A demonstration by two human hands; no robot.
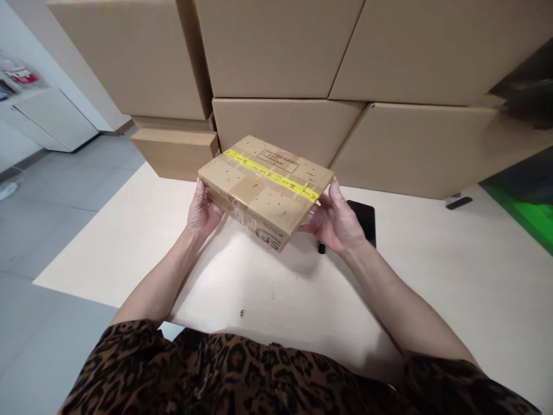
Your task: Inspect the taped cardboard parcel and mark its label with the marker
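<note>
A flat brown cardboard box (254,190) with a yellow printed tape across its top is held up, tilted, over a pale tabletop (207,300). My left hand (203,210) grips its left end, thumb at the top corner and fingers underneath. At the opposite end my right hand (334,222) holds the box, thumb along the edge and fingers partly hidden below. Small dark marks dot the top face, and dark lettering shows on the near side. A black flat object (363,219), perhaps a phone, lies behind my right hand.
Large cardboard boxes (280,52) are stacked along the back of the table. A smaller carton (175,153) stands at the back left. On the right are a small dark bar (458,203) and a green surface (525,196). Grey floor tiles lie to the left.
</note>
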